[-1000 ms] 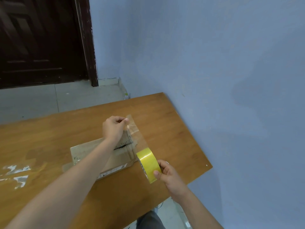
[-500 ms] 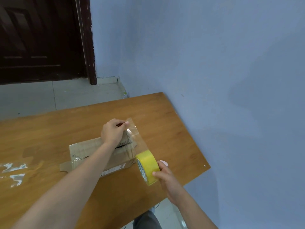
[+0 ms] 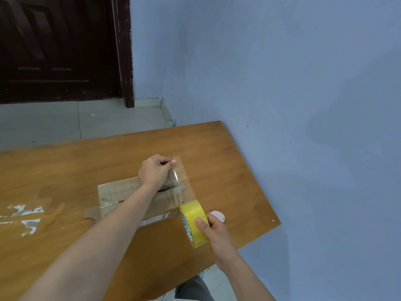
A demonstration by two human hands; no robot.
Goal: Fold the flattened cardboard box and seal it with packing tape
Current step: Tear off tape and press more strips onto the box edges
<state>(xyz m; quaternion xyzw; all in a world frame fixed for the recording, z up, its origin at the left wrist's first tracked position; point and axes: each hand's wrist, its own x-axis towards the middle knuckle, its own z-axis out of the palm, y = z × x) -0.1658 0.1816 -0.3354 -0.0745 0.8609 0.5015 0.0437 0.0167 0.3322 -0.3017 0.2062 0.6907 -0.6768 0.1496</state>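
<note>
Head view: cardboard box (image 3: 121, 193) under left grip (image 3: 154, 171) pinching tape end (image 3: 181, 170); right grip (image 3: 213, 227) clutching tape roll (image 3: 193, 221).

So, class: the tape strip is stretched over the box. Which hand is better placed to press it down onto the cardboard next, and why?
Probably the left hand. It pinches the clear tape strip's free end directly above the cardboard box, so it need only lower. The right hand grips the yellow tape roll beside the box, keeping the strip taut.

The table (image 3: 65, 170) is smooth orange-brown wood with a soft sheen. The box (image 3: 121, 192) is matt brown cardboard, creased, with glossy clear strips. The tape (image 3: 184, 181) is clear, shiny film; its roll (image 3: 194, 222) looks yellow.
</note>
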